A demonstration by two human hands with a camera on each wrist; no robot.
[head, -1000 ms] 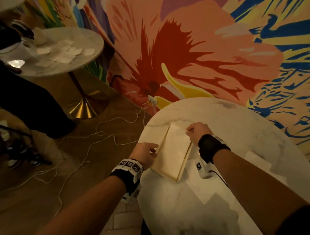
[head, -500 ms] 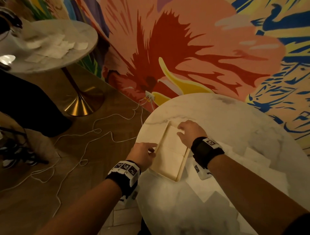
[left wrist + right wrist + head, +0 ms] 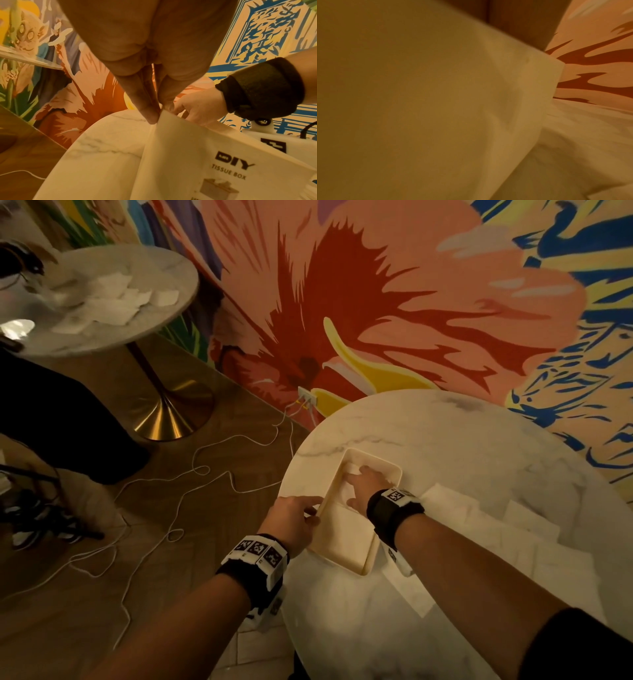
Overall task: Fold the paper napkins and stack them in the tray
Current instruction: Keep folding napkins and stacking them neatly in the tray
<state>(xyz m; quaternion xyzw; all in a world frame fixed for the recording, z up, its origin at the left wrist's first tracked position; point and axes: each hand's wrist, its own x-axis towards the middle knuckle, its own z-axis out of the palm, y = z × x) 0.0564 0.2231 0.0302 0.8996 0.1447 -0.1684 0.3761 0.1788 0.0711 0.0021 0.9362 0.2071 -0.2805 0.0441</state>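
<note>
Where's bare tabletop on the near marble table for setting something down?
Free: the far arc of the round marble table between the cream rectangular tray and the mural wall, and the near patch between the forearms. Crowded: the tray's right, where loose white paper napkins spread to the edge.

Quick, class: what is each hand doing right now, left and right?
Left hand: pinches the tray rim.
Right hand: open, fingers flat on the napkin in the tray.
</note>
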